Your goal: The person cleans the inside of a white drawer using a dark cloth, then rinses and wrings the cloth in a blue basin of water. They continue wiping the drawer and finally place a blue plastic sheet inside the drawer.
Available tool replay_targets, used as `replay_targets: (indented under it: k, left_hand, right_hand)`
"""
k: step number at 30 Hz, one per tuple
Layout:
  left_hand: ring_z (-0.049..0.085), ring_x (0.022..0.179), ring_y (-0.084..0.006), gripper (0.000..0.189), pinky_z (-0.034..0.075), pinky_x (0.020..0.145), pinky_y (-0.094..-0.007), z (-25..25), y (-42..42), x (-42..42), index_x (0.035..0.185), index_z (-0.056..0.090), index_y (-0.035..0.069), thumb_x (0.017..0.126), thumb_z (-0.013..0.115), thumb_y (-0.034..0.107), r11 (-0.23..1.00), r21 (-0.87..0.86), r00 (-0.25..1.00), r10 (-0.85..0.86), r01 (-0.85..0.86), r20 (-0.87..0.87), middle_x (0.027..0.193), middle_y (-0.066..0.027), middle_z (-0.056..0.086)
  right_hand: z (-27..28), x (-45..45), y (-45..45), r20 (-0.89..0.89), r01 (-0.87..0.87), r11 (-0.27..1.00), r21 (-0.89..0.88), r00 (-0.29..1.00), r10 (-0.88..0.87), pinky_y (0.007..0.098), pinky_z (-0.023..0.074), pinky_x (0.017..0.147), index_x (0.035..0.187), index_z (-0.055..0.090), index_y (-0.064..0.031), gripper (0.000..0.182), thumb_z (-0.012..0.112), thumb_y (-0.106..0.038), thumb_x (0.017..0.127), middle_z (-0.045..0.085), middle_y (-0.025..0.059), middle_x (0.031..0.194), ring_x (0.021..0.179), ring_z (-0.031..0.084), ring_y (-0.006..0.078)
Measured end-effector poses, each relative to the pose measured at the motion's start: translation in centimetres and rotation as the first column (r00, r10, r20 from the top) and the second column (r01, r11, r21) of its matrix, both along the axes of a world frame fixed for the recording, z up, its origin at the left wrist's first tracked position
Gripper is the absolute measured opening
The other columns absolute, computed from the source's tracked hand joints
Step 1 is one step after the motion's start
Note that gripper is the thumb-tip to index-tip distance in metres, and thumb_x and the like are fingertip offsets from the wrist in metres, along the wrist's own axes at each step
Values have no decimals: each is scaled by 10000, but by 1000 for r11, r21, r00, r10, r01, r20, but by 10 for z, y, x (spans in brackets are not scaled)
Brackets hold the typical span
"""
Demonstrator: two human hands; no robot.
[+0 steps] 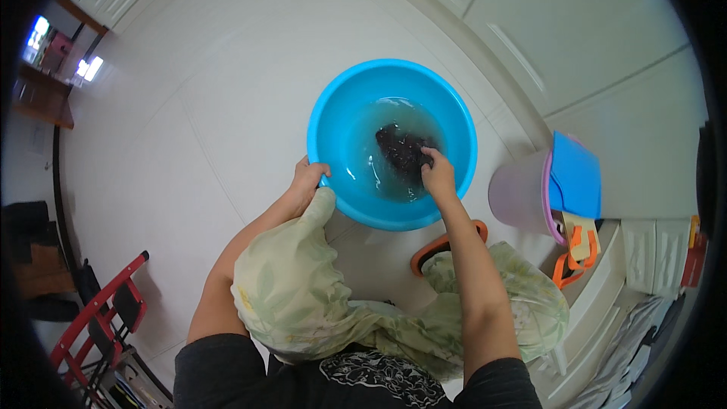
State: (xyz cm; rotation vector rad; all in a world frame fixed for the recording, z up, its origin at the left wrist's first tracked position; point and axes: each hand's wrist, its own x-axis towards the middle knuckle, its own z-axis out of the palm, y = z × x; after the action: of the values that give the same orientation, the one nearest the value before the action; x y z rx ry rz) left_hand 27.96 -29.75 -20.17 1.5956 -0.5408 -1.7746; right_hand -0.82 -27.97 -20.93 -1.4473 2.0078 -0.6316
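A round blue plastic basin stands on the floor before me, with cloudy water in its bottom. In the water lies a bunched dark cloth, wet and partly under the surface. My left hand grips the basin's near-left rim, thumb over the inner side. Reaching in over the near-right side, my right hand has its fingers closed on the right part of the dark cloth; some fingertips are hidden in it.
Right of the basin stands a translucent bin with a pink rim and a blue sheet over it. An orange slipper shows by my knee. Pale cabinets line the right. A red step ladder stands at lower left.
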Motion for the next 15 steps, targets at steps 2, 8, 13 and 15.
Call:
replay_targets:
  k: [2,8,13,15]
  left_hand:
    - [554,721,-217,394,481,609,-359,-9,7,-15,1045,526,-29,653,569,-42,992,-10,991,-126,126,48,844,-111,569]
    - [564,739,-218,442,484,638,-355,3,27,-44,1106,536,-24,666,579,-32,954,26,946,-299,298,124,854,-116,584]
    - [581,770,-228,463,506,675,-371,7,46,-42,1137,534,-10,678,595,-25,926,67,912,-379,373,159,881,-121,594]
    - [589,771,-232,477,516,670,-372,-7,55,-28,1151,532,-7,679,603,-21,904,64,887,-427,422,178,899,-126,601]
  right_hand:
    - [-13,-18,19,-101,-20,1000,3,995,20,415,485,884,1202,589,-61,410,533,-9,799,611,224,1131,1014,608,365]
    - [-48,-42,73,-227,102,952,288,973,-36,497,417,987,1343,485,-152,505,503,-37,851,374,272,1384,1175,474,456]
    - [-58,-27,110,-254,-316,856,408,861,440,524,410,991,1375,450,-171,505,477,-42,888,279,206,1465,1277,373,433]
    - [-40,-23,113,-250,-451,792,411,779,574,523,426,972,1370,457,-171,497,472,-36,891,292,169,1467,1283,360,430]
